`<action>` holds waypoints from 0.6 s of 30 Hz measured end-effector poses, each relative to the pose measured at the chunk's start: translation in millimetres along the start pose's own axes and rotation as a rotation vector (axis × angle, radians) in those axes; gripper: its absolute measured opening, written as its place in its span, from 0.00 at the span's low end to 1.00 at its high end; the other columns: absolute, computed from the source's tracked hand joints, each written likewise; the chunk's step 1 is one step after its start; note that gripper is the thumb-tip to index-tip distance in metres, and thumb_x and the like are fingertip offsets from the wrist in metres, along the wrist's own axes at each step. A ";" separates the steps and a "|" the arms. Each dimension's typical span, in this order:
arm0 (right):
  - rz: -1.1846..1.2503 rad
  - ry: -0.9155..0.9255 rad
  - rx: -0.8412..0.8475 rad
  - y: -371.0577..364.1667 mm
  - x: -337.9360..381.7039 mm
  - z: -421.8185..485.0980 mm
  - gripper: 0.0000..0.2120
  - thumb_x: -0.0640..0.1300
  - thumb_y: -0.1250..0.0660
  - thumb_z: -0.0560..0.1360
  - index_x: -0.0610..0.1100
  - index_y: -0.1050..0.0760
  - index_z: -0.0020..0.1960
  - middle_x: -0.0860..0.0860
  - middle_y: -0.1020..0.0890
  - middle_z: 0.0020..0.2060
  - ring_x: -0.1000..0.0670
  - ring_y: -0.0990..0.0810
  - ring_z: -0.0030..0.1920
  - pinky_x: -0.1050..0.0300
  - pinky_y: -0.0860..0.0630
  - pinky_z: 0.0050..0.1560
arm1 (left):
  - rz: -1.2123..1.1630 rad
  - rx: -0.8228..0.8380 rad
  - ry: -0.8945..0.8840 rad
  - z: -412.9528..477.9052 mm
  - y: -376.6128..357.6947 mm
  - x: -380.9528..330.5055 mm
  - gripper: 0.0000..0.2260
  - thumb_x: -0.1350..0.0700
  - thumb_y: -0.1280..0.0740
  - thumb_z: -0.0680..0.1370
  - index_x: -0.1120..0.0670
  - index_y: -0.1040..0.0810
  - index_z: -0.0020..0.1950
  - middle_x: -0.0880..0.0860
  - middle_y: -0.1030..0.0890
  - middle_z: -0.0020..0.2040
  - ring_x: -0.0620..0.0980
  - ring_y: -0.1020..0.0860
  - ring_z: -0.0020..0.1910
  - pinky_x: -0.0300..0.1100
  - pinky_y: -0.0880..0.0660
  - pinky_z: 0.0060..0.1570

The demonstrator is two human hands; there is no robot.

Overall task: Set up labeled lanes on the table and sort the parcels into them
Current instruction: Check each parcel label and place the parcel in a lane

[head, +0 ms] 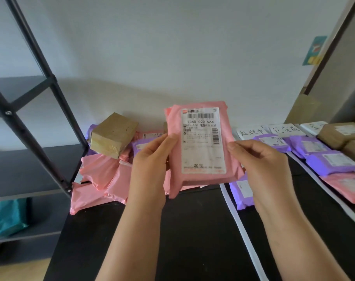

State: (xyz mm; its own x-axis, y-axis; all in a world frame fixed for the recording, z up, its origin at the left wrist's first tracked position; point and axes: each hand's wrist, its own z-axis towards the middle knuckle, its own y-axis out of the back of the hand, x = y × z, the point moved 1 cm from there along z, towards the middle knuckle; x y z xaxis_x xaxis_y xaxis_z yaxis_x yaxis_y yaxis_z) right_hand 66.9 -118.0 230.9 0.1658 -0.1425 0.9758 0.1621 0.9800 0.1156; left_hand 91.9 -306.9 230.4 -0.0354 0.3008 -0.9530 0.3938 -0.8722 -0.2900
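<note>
dark bench (pixel 192 230) nearest, white tape strips (pixel 241 230) marking lanes at right. left hand (pixel 152 157) pinches pink parcel (pixel 203 142) at its left edge, right hand (pixel 261 159) pinches the right edge; parcel upright, label facing camera, held above the bench. purple parcels (pixel 332 161) lie in right lanes. farther back: pink heap (pixel 99 173), brown box (pixel 113 134) on top, handwritten cards (pixel 251 131) by the wall.

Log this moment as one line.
left hand: grips pink parcel | right hand: grips same parcel | parcel: held upright above black table, shipping label facing camera
</note>
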 end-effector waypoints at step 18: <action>0.170 -0.190 0.201 6.7 6.5 -3.2 0.16 0.54 0.28 0.74 0.42 0.19 0.36 0.43 0.15 0.35 0.46 0.14 0.46 0.41 0.27 0.66 | -0.088 -0.021 0.140 -2.5 1.0 14.2 0.11 0.61 0.30 0.77 0.52 0.13 0.36 0.52 0.13 0.42 0.47 0.16 0.39 0.40 0.22 0.37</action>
State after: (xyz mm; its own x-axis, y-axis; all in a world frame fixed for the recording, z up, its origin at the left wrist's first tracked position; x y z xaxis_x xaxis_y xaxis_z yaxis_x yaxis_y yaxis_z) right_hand 72.2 -112.8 237.5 -0.0138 0.0352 0.9993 -0.0509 0.9981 -0.0358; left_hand 94.1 -302.5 216.8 0.0572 0.4277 -0.9021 0.4140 -0.8324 -0.3684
